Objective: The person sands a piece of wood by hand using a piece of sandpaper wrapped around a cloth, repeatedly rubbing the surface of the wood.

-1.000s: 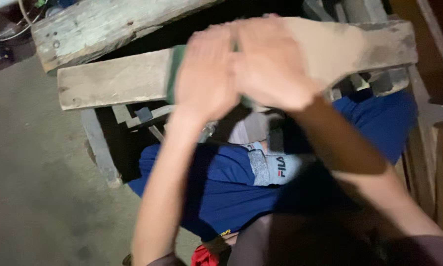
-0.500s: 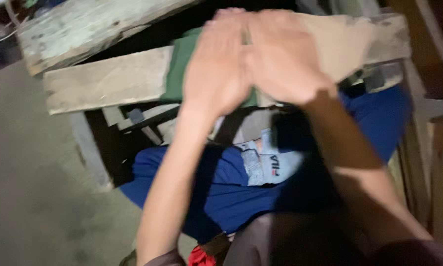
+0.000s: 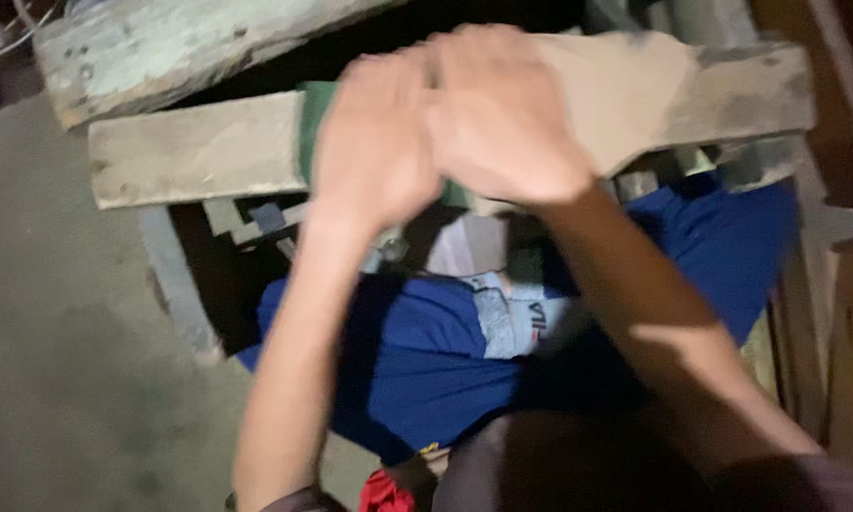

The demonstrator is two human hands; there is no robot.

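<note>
Both my hands lie flat, palms down and side by side, on a green sheet (image 3: 314, 128) that rests on a pale wooden plank (image 3: 194, 152). My left hand (image 3: 374, 147) covers the sheet's left part. My right hand (image 3: 502, 118) presses just to its right, thumbs touching. Most of the green sheet is hidden under my hands; only its left edge and a sliver below show. The plank runs left to right across a rough frame, and its right end (image 3: 730, 90) is darker.
A second weathered plank (image 3: 189, 43) lies slanted behind the first. My legs in blue shorts (image 3: 426, 351) are below the plank. Wooden boards (image 3: 843, 313) stand at the right, and bare concrete floor (image 3: 56, 360) spreads to the left.
The view has shifted slightly, and both hands have slid a little over the green sheet while staying flat on it.
</note>
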